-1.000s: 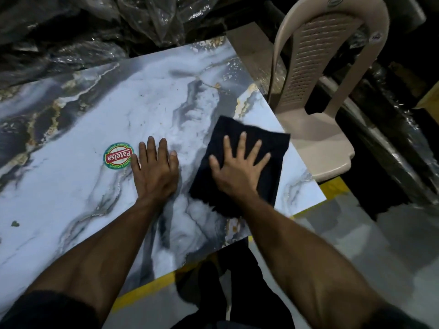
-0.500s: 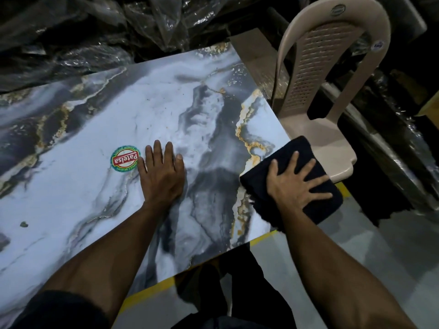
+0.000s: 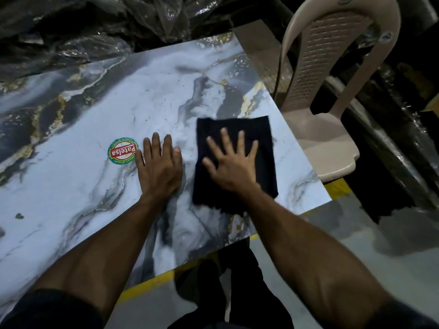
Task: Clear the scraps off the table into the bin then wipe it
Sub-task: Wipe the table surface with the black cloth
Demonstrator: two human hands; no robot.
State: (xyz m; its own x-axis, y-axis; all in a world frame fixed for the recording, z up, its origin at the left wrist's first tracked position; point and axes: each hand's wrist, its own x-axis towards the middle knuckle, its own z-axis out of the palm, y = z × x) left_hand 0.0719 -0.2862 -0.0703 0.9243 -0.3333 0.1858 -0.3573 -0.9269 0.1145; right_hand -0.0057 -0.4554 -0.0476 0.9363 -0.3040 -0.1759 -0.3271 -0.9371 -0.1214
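Observation:
A black cloth [image 3: 260, 136] lies flat on the marble-patterned table [image 3: 78, 186], near its right edge. My right hand [image 3: 231, 165] presses down on the cloth with fingers spread and straight. My left hand [image 3: 159, 167] rests flat on the bare tabletop just left of the cloth, fingers together. A small dark green scrap [image 3: 19, 216] sits near the table's left side. Fine crumbs [image 3: 148, 118] speckle the surface beyond my hands. No bin is in view.
A round green and red sticker [image 3: 122, 151] is stuck to the table beside my left hand. A beige plastic chair [image 3: 332, 96] stands close to the table's right edge. Crinkled plastic sheeting [image 3: 83, 32] lies behind the table. A yellow floor line [image 3: 152, 282] runs under the near edge.
My right hand slid the cloth from the table's right edge, where it overhung, back left onto the surface beside my left hand. My left hand stayed put.

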